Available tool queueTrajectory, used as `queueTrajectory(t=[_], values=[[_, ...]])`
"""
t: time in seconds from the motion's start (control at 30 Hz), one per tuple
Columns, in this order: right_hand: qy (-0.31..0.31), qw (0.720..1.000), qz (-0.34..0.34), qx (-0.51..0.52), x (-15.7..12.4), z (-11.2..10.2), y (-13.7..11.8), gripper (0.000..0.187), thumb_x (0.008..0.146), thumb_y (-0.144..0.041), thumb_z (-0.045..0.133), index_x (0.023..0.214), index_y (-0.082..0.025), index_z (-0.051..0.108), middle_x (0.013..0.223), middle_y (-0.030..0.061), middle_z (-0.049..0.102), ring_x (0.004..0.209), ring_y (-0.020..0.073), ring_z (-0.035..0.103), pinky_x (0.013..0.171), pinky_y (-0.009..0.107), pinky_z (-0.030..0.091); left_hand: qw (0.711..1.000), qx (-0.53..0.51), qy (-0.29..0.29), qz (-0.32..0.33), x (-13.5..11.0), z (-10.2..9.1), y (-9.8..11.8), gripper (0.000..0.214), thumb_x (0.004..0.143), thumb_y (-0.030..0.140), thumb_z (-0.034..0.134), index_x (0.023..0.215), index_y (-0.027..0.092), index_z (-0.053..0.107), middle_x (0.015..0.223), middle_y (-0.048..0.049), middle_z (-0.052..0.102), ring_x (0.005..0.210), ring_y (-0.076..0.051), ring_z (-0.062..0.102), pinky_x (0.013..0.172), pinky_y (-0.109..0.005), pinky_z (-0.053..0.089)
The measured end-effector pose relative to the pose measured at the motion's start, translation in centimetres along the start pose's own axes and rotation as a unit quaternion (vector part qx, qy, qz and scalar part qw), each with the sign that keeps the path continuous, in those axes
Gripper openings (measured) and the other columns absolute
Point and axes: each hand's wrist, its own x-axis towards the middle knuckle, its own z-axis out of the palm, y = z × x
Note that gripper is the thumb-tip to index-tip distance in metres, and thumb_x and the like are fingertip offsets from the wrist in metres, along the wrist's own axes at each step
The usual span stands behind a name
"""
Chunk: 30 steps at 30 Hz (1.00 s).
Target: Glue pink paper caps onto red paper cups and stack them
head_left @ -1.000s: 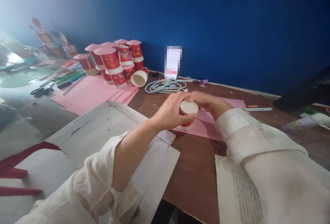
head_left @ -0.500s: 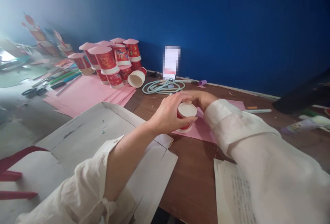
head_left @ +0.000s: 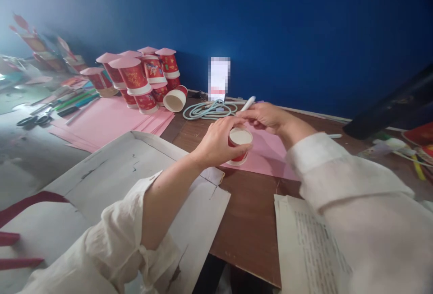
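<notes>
My left hand (head_left: 217, 143) is wrapped round a small red paper cup (head_left: 238, 145) that stands upside down, white bottom up, on a pink sheet (head_left: 267, 154) on the brown table. My right hand (head_left: 267, 117) hovers just behind the cup and pinches a white pen (head_left: 248, 103), whose tip points up and away. Both arms wear loose white sleeves.
A pile of red cups with pink paper lids (head_left: 142, 77) stands at the back left on pink sheets (head_left: 108, 120). A coiled pale cable (head_left: 206, 110) lies by the blue wall. A grey cardboard board (head_left: 111, 181) lies left, printed paper (head_left: 311, 249) lower right, scissors (head_left: 30, 120) far left.
My right hand has lifted from beside the cup and now holds the white pen up behind it. My left hand has stayed on the cup.
</notes>
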Motion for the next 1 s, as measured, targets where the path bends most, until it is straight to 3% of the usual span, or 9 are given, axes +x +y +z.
queueTrajectory(t=[0.1, 0.17, 0.3, 0.37, 0.47, 0.53, 0.7, 0.8, 1.0], values=[[0.16, 0.982, -0.093, -0.029, -5.0, -1.5, -0.7, 0.017, 0.08, -0.032, 0.07, 0.079, -0.015, 0.067, 0.061, -0.0016, 0.056, 0.048, 0.0065, 0.044, 0.043, 0.019, 0.032, 1.0, -0.019, 0.002, -0.004, 0.0, 0.0, 0.0, 0.051, 0.072, 0.039, 0.069, 0.118, 0.021, 0.054, 0.117, -0.0075, 0.062, 0.108, -0.024, 0.058, 0.095, -0.039, 0.045], [0.21, 0.965, -0.149, -0.044, -9.1, -1.4, -1.2, 0.016, 0.083, -0.034, 0.066, 0.086, -0.018, 0.068, 0.068, -0.0003, 0.06, 0.05, 0.008, 0.047, 0.044, 0.02, 0.034, 1.0, -0.023, 0.004, -0.002, 0.0, 0.1, -0.1, 0.052, 0.071, 0.039, 0.07, 0.117, 0.02, 0.054, 0.116, -0.0078, 0.062, 0.106, -0.023, 0.058, 0.094, -0.038, 0.046], [0.2, 0.951, -0.185, -0.147, -15.4, 1.6, -1.2, 0.007, 0.082, -0.028, 0.065, 0.085, -0.024, 0.07, 0.06, -0.0013, 0.061, 0.05, 0.013, 0.054, 0.046, 0.025, 0.041, 1.0, -0.021, 0.008, 0.007, 0.0, 0.2, -0.3, 0.05, 0.069, 0.036, 0.071, 0.114, 0.019, 0.055, 0.113, -0.0063, 0.063, 0.105, -0.022, 0.058, 0.094, -0.038, 0.046], [0.151, 0.947, -0.22, -0.179, -16.6, 3.5, -0.5, 0.009, 0.083, -0.026, 0.063, 0.087, -0.027, 0.071, 0.076, -0.0001, 0.069, 0.06, 0.0154, 0.061, 0.055, 0.027, 0.047, 1.0, -0.025, 0.009, 0.007, 0.0, 0.2, -0.3, 0.05, 0.07, 0.036, 0.07, 0.115, 0.019, 0.054, 0.112, -0.0061, 0.063, 0.106, -0.022, 0.058, 0.094, -0.038, 0.045], [0.085, 0.93, -0.263, -0.241, -16.1, 5.7, 1.0, 0.02, 0.087, -0.024, 0.06, 0.102, -0.029, 0.071, 0.102, -0.0004, 0.072, 0.086, 0.0187, 0.067, 0.078, 0.029, 0.05, 1.0, -0.029, 0.009, 0.003, 0.0, 0.2, -0.3, 0.051, 0.07, 0.036, 0.07, 0.116, 0.019, 0.054, 0.112, -0.0065, 0.063, 0.106, -0.022, 0.058, 0.094, -0.038, 0.045], [0.063, 0.919, -0.261, -0.29, -15.2, 6.6, 1.9, 0.025, 0.089, -0.025, 0.059, 0.11, -0.029, 0.07, 0.108, -0.0005, 0.072, 0.096, 0.02, 0.066, 0.084, 0.03, 0.048, 0.999, -0.033, 0.007, 0.007, 0.0, 0.2, -0.4, 0.051, 0.07, 0.036, 0.07, 0.116, 0.019, 0.054, 0.113, -0.0068, 0.063, 0.107, -0.022, 0.058, 0.094, -0.038, 0.045], [0.059, 0.88, -0.249, -0.401, -13.1, 7.5, 3.1, 0.026, 0.092, -0.03, 0.054, 0.114, -0.03, 0.069, 0.105, -0.0002, 0.073, 0.091, 0.0214, 0.068, 0.074, 0.029, 0.045, 0.999, -0.039, 0.014, 0.016, 0.0, 0.2, -0.6, 0.049, 0.071, 0.036, 0.069, 0.114, 0.018, 0.055, 0.116, -0.007, 0.062, 0.107, -0.022, 0.058, 0.094, -0.036, 0.044], [0.084, 0.859, -0.265, -0.431, -12.3, 7.9, 3.3, 0.023, 0.093, -0.032, 0.052, 0.104, -0.026, 0.071, 0.095, 0.0011, 0.074, 0.083, 0.0216, 0.069, 0.066, 0.028, 0.043, 0.999, -0.03, 0.018, 0.019, 0.0, 0.2, -0.6, 0.049, 0.071, 0.036, 0.07, 0.114, 0.018, 0.055, 0.114, -0.0061, 0.062, 0.107, -0.021, 0.057, 0.095, -0.036, 0.044], [0.094, 0.841, -0.256, -0.468, -12.0, 8.3, 2.9, 0.023, 0.093, -0.035, 0.051, 0.094, -0.025, 0.072, 0.085, 0.0019, 0.074, 0.073, 0.0218, 0.069, 0.058, 0.029, 0.038, 0.999, -0.028, 0.015, 0.021, 0.0, 0.1, -0.5, 0.047, 0.071, 0.036, 0.07, 0.113, 0.019, 0.055, 0.114, -0.0063, 0.062, 0.107, -0.022, 0.057, 0.096, -0.037, 0.043]])
